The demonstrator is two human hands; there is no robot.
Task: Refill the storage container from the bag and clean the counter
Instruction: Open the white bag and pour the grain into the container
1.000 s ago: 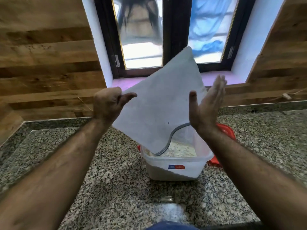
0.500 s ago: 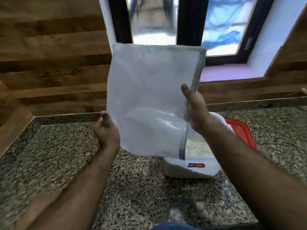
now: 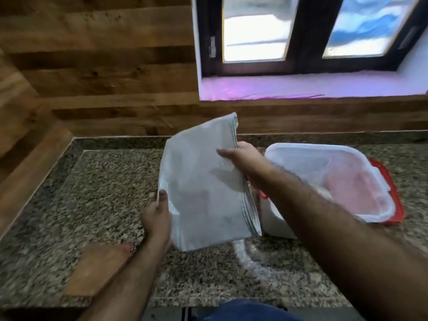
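Bag [image 3: 206,193] no longer spread flat and held high in front of window; now folded over, lower, above counter [image 3: 92,193], left of container [image 3: 324,181]. Left hand [image 3: 156,218], before open beside bag, now grips lower left edge, thumb on front. Right hand [image 3: 245,163], before on right seam, now lies across upper right part of folded bag. View turned left and down: container now at right, red lid [image 3: 393,200] under it, whitish curved smear [image 3: 245,258] on counter now in sight.

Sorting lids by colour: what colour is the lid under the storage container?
Red lid, seen best in the head view.
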